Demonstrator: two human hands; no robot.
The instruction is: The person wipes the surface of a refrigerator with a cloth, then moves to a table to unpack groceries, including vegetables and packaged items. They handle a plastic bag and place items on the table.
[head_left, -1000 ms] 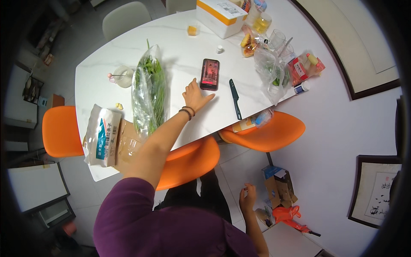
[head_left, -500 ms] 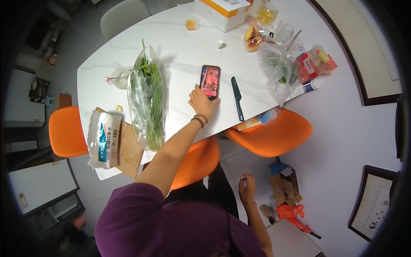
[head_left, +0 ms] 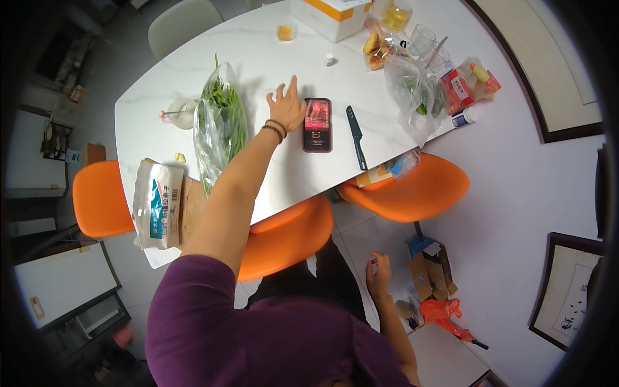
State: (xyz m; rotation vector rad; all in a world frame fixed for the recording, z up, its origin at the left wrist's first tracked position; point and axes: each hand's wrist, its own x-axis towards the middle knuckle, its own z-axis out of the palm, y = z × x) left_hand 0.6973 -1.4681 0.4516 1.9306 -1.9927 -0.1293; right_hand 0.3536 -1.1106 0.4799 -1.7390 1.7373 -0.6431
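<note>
My left hand (head_left: pixel 287 108) is over the white table, its fingers spread and holding nothing, just left of a smartphone (head_left: pixel 317 138) that lies face up with a lit reddish screen. A dark green kitchen knife (head_left: pixel 356 137) rests to the right of the phone. Left of my forearm lies a clear plastic bag of leafy greens (head_left: pixel 221 119), its lower end hidden behind the arm. Down by my right side, away from the table, hangs my right hand (head_left: pixel 379 274), fingers loosely bent with nothing visible in them.
Orange chairs (head_left: pixel 412 193) stand along the near edge. A printed food bag (head_left: pixel 158 206) lies at the table's left corner. Bagged greens (head_left: pixel 412 97), glasses (head_left: pixel 422 40) and a white box (head_left: pixel 332 19) occupy the far right. Cardboard boxes (head_left: pixel 433 274) sit on the floor.
My left hand has come off the phone and moved up and left, its fingers spreading. The phone's screen now shows a different picture. My right hand still hangs at my side.
</note>
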